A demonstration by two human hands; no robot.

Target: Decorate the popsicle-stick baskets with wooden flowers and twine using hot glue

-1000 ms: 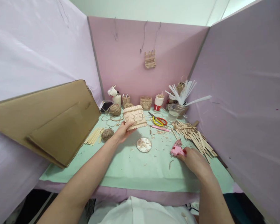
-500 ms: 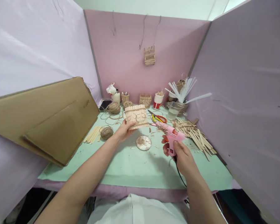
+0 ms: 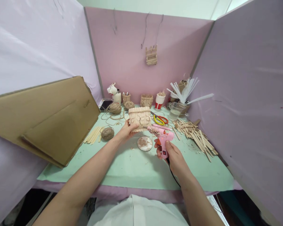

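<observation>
My left hand (image 3: 126, 131) grips the lower left of a panel of wooden craft sticks (image 3: 139, 115), trimmed with twine and small leaf-like pieces. It is held up above the table. Closed around the handle of a pink hot glue gun (image 3: 164, 138) is my right hand (image 3: 173, 155). The gun's nozzle points left at the panel's lower right edge; whether it touches I cannot tell. Below the panel lies a round white dish (image 3: 145, 143) with brown residue in it. Behind the gun are yellow-handled pliers (image 3: 158, 120) and red-handled scissors (image 3: 164, 120).
Loose craft sticks (image 3: 198, 135) are heaped at the right, near a plastic cup (image 3: 176, 110). A twine ball (image 3: 107, 133) and pale sticks (image 3: 92, 135) lie left. Cardboard (image 3: 49, 122) leans along the left side. A red-and-white cup (image 3: 159, 102) stands at the back. The gun's black cord (image 3: 173, 175) trails down.
My right hand has brought the glue gun left, its nozzle now at the panel's lower edge. The panel has shifted slightly right and turned a little.
</observation>
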